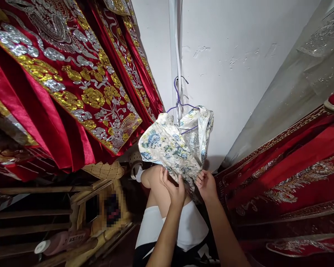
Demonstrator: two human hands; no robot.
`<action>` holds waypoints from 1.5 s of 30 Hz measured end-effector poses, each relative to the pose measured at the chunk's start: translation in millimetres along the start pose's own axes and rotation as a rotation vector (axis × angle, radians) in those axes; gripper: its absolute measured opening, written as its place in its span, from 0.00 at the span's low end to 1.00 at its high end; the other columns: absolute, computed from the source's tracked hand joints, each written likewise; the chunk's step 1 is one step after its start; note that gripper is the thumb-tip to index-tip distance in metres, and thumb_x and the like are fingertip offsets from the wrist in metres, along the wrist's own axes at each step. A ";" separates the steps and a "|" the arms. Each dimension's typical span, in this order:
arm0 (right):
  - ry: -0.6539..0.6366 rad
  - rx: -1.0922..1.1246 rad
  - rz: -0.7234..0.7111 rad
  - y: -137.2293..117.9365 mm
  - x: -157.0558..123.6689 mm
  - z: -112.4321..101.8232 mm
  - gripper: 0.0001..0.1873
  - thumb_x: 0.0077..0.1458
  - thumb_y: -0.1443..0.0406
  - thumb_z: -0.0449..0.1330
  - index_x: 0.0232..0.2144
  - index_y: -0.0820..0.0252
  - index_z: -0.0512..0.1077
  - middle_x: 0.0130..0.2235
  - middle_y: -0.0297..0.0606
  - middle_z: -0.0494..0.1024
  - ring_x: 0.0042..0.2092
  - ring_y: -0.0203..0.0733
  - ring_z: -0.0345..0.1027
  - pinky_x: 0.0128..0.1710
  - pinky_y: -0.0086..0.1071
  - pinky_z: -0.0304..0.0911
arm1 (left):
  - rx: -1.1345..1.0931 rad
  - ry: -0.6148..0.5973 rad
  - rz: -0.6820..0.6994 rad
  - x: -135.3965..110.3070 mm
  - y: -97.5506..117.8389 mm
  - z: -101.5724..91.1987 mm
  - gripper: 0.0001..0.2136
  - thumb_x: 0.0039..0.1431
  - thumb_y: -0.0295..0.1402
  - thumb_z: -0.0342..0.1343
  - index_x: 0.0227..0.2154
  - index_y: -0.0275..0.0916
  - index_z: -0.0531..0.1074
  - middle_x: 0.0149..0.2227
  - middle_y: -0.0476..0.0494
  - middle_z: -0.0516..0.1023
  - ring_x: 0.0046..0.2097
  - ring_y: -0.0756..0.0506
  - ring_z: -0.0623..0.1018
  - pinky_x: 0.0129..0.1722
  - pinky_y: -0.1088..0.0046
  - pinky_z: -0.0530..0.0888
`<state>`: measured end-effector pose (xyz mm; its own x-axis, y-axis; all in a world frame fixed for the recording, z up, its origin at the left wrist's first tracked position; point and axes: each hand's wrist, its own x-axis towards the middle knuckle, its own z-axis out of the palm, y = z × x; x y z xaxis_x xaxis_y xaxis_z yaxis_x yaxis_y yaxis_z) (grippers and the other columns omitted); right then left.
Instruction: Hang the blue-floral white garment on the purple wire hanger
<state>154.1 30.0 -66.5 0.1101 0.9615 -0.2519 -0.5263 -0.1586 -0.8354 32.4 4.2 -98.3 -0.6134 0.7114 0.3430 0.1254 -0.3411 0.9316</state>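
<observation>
A cream blouse (169, 146) with a blue and green floral print hangs before me on a thin purple hanger (178, 97). Its neckline is open on the right, where the hanger's lower bar shows. At the blouse's lower right edge, my right hand (206, 185) pinches the cloth between curled fingers. My left hand (172, 187) is at the lower left hem, fingers stretched and thumb apart; whether it touches the cloth is unclear. The lowest part of the blouse falls between the hands, partly hidden by them and my legs.
Red garments (94, 96) with gold and silver embroidery hang at left. More red embroidered cloth (289, 178) is at right, below sheer sparkly fabric (303, 81). A white wall (225, 44) stands behind. A wooden chair (108, 241) and a bottle (64, 241) are at lower left.
</observation>
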 end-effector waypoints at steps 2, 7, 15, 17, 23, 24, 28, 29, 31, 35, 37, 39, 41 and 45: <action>-0.027 -0.008 0.035 8.4 -3.1 6.4 0.23 0.41 0.51 0.61 0.18 0.54 0.51 0.19 0.24 0.50 0.19 0.30 0.45 0.18 0.28 0.49 | 0.051 -0.056 0.051 -8.4 -4.5 -2.0 0.23 0.59 0.40 0.63 0.54 0.42 0.64 0.70 0.29 0.55 0.73 0.34 0.51 0.72 0.52 0.47; -0.120 -0.097 0.116 23.3 -12.3 24.1 0.19 0.42 0.52 0.62 0.17 0.56 0.59 0.16 0.26 0.58 0.18 0.29 0.47 0.18 0.27 0.45 | 0.011 -0.458 -0.067 -5.2 -20.9 -4.9 0.19 0.65 0.36 0.56 0.57 0.43 0.65 0.48 0.36 0.78 0.55 0.38 0.75 0.60 0.54 0.67; -0.236 -0.256 0.115 11.9 -20.2 30.7 0.18 0.43 0.50 0.63 0.20 0.58 0.68 0.12 0.27 0.61 0.15 0.29 0.44 0.18 0.29 0.35 | 0.255 -0.600 0.000 0.7 -27.0 -1.5 0.04 0.60 0.29 0.51 0.36 0.40 0.70 0.32 0.46 0.77 0.37 0.44 0.76 0.39 0.70 0.71; -0.253 -0.249 0.086 0.7 -17.6 35.9 0.18 0.45 0.49 0.62 0.20 0.57 0.68 0.12 0.24 0.57 0.15 0.28 0.40 0.18 0.30 0.34 | 0.373 -0.623 0.043 -0.5 -22.5 -0.2 0.04 0.61 0.29 0.51 0.36 0.41 0.70 0.32 0.46 0.77 0.38 0.43 0.77 0.39 0.70 0.70; -0.276 -0.250 -0.141 -82.1 16.3 86.5 0.15 0.48 0.55 0.67 0.21 0.59 0.70 0.13 0.24 0.58 0.17 0.29 0.42 0.19 0.30 0.39 | 0.797 -0.847 0.161 10.2 -7.6 11.4 0.10 0.61 0.24 0.47 0.41 0.41 0.70 0.35 0.43 0.79 0.41 0.41 0.78 0.41 0.68 0.70; -0.292 -0.272 -0.198 -98.7 22.2 98.2 0.16 0.48 0.55 0.67 0.20 0.59 0.70 0.13 0.24 0.58 0.17 0.29 0.43 0.18 0.30 0.39 | 0.845 -0.889 0.191 13.9 -5.9 12.8 0.10 0.60 0.24 0.48 0.41 0.41 0.70 0.36 0.42 0.80 0.42 0.40 0.79 0.42 0.68 0.70; -0.365 -0.237 -0.366 -142.9 30.3 136.7 0.17 0.50 0.55 0.66 0.20 0.61 0.71 0.13 0.25 0.58 0.18 0.29 0.43 0.18 0.30 0.37 | 0.933 -1.038 0.306 26.4 -3.9 11.9 0.12 0.59 0.23 0.49 0.43 0.41 0.71 0.41 0.39 0.81 0.46 0.38 0.79 0.43 0.66 0.70; -0.374 -0.226 -0.388 -146.8 28.6 142.2 0.17 0.51 0.54 0.66 0.21 0.61 0.72 0.13 0.24 0.58 0.17 0.29 0.43 0.18 0.29 0.37 | 0.939 -1.060 0.315 28.9 -4.4 10.4 0.12 0.58 0.22 0.50 0.43 0.40 0.71 0.41 0.38 0.81 0.45 0.38 0.79 0.42 0.66 0.70; -0.409 -0.230 -0.414 -148.1 22.8 147.3 0.17 0.53 0.54 0.65 0.23 0.62 0.73 0.13 0.24 0.58 0.17 0.29 0.44 0.18 0.29 0.39 | 0.937 -1.085 0.321 35.7 -4.1 6.9 0.12 0.57 0.21 0.51 0.42 0.40 0.72 0.38 0.39 0.80 0.41 0.38 0.79 0.38 0.67 0.71; -0.508 -0.254 -0.420 -141.6 14.6 140.9 0.17 0.56 0.54 0.63 0.26 0.62 0.76 0.15 0.26 0.62 0.18 0.29 0.48 0.19 0.28 0.41 | 0.764 -0.994 0.368 71.7 21.2 5.1 0.06 0.65 0.27 0.50 0.39 0.40 0.72 0.36 0.43 0.80 0.39 0.43 0.79 0.39 0.70 0.72; -0.514 -0.255 -0.405 -139.5 14.7 135.4 0.16 0.56 0.55 0.62 0.26 0.62 0.76 0.15 0.26 0.62 0.18 0.29 0.48 0.19 0.28 0.41 | 0.478 -0.739 0.432 101.5 51.6 9.3 0.07 0.70 0.32 0.48 0.44 0.40 0.71 0.40 0.42 0.79 0.41 0.44 0.79 0.41 0.69 0.73; -0.518 -0.269 -0.387 -138.9 15.5 131.4 0.17 0.55 0.54 0.62 0.24 0.61 0.74 0.14 0.27 0.62 0.17 0.29 0.48 0.19 0.28 0.41 | 0.253 -0.482 0.541 132.5 88.5 16.5 0.10 0.71 0.34 0.49 0.50 0.40 0.70 0.41 0.42 0.79 0.40 0.45 0.78 0.42 0.69 0.73; -0.537 -0.294 -0.387 -139.4 15.5 129.5 0.17 0.55 0.54 0.61 0.22 0.61 0.74 0.13 0.27 0.62 0.17 0.30 0.48 0.19 0.29 0.40 | 0.197 -0.483 0.655 158.1 123.4 24.6 0.11 0.70 0.34 0.50 0.52 0.41 0.70 0.41 0.43 0.79 0.39 0.46 0.78 0.42 0.69 0.73; -0.538 -0.275 -0.445 -139.4 14.9 130.3 0.19 0.56 0.53 0.61 0.21 0.59 0.71 0.13 0.26 0.59 0.17 0.30 0.45 0.20 0.30 0.39 | 0.271 -0.609 0.791 179.6 165.7 33.6 0.05 0.68 0.33 0.53 0.38 0.40 0.73 0.35 0.46 0.80 0.36 0.47 0.78 0.38 0.72 0.72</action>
<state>119.3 95.7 109.9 -0.2011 0.9137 0.3532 -0.2907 0.2887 -0.9122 -30.8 96.1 121.8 0.2096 0.5603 0.8013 0.5388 -0.7500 0.3835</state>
